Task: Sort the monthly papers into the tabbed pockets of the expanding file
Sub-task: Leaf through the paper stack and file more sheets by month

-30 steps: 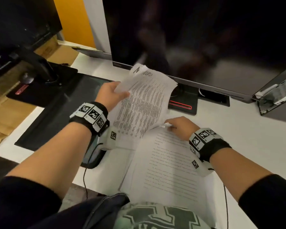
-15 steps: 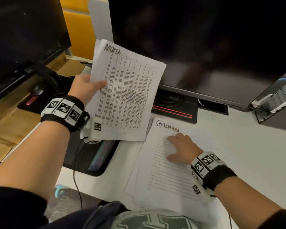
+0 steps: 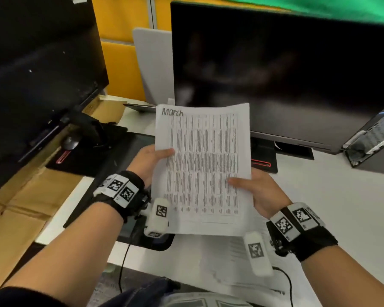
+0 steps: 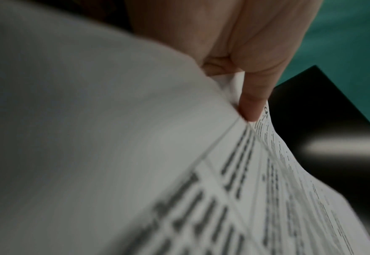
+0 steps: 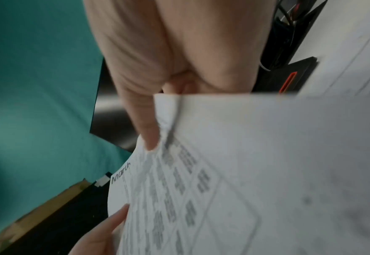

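Note:
A printed sheet headed "March" (image 3: 202, 165) is held up in front of me above the desk. My left hand (image 3: 152, 160) pinches its left edge, thumb on the front. My right hand (image 3: 255, 189) pinches its right edge lower down, thumb on the print. The left wrist view shows the left thumb (image 4: 254, 96) pressed on the March sheet (image 4: 179, 172). In the right wrist view the right thumb (image 5: 142, 120) bends the March sheet (image 5: 223, 172) at its edge. More papers (image 3: 226, 260) lie stacked on the white desk (image 3: 341, 207) under the sheet. No expanding file is visible.
A large dark monitor (image 3: 286, 74) stands right behind the sheet, its stand (image 3: 264, 156) on the desk. A second monitor (image 3: 36, 74) is at the left over a black mat (image 3: 111, 169). A black case (image 3: 372, 140) leans at the right. Cardboard (image 3: 20, 207) lies at left.
My right hand left the stack on the desk and took the right edge of the March sheet. The sheet moved from the left to the centre, now held by both hands.

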Motion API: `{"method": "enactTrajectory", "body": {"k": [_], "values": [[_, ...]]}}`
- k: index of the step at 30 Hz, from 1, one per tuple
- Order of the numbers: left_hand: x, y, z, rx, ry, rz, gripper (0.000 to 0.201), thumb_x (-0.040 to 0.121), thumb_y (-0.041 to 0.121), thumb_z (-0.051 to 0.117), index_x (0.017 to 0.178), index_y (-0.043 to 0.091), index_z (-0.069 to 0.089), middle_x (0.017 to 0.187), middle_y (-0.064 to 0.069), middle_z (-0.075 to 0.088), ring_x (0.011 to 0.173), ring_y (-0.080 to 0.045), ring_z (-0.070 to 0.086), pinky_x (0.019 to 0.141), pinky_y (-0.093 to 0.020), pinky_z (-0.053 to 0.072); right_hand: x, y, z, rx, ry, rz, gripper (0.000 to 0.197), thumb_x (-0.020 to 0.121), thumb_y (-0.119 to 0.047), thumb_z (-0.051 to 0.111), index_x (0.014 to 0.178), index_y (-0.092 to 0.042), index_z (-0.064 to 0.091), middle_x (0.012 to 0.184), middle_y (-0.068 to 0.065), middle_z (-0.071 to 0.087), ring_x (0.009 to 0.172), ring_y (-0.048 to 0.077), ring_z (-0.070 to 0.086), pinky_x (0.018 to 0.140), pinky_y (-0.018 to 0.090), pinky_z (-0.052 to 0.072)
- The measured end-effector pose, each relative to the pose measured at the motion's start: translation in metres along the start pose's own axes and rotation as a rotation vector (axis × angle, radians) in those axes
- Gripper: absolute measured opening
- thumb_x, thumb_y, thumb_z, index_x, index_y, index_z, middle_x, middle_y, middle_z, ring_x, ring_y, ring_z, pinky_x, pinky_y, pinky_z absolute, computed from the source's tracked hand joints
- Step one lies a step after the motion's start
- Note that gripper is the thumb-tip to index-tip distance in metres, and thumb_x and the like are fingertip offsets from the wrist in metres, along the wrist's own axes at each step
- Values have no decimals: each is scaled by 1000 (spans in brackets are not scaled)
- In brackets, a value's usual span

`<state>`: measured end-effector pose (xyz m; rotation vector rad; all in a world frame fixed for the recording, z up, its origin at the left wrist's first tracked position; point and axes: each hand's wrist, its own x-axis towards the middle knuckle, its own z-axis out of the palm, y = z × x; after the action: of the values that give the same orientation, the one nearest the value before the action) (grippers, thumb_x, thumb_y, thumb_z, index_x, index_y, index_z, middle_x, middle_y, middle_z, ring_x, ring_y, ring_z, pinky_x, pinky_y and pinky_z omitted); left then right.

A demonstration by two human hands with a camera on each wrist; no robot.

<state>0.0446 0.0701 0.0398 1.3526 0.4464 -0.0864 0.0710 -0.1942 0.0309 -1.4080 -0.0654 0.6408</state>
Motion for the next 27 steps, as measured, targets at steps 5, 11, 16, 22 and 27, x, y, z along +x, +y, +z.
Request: {"method": "enactTrajectory", "body": {"k": [5,11,16,22,27], "values": [[2,-28,-4,0,-44,-30,33,85,-2,61,118,-1,60,116,-17,66,107,-33,63,97,-50,47,-11,30,7,8,203,50,29,78,2,67,106,-5,66,104,11,71,94,25,69,71,32,57],[13,-53,-1,373,-30,47,21,91,6,57,109,4,65,111,-11,66,104,-28,62,95,-38,48,-28,47,5,-69,406,75,23,77,0,70,98,-10,68,92,5,74,86,21,70,81,37,53],[11,-71,-15,1353,-508,430,30,89,22,48,112,15,66,120,-1,62,115,-20,54,100,-29,39,-47,44,-22,-18,553,50,27,76,1,69,103,-4,67,103,14,70,93,32,68,89,47,51],[10,-69,-13,2017,-923,684,45,92,29,42,137,25,44,146,2,39,140,-16,25,113,-37,20,-61,46,-32,-70,618,27,20,77,-3,70,96,-9,67,99,13,70,90,32,67,88,45,51],[5,-54,10,2166,-1137,661,36,97,29,35,122,17,56,137,-4,48,136,-18,32,119,-43,1,-62,51,-39,-91,647,36,22,76,-5,72,97,-9,66,100,14,70,91,34,67,87,47,51]]}}
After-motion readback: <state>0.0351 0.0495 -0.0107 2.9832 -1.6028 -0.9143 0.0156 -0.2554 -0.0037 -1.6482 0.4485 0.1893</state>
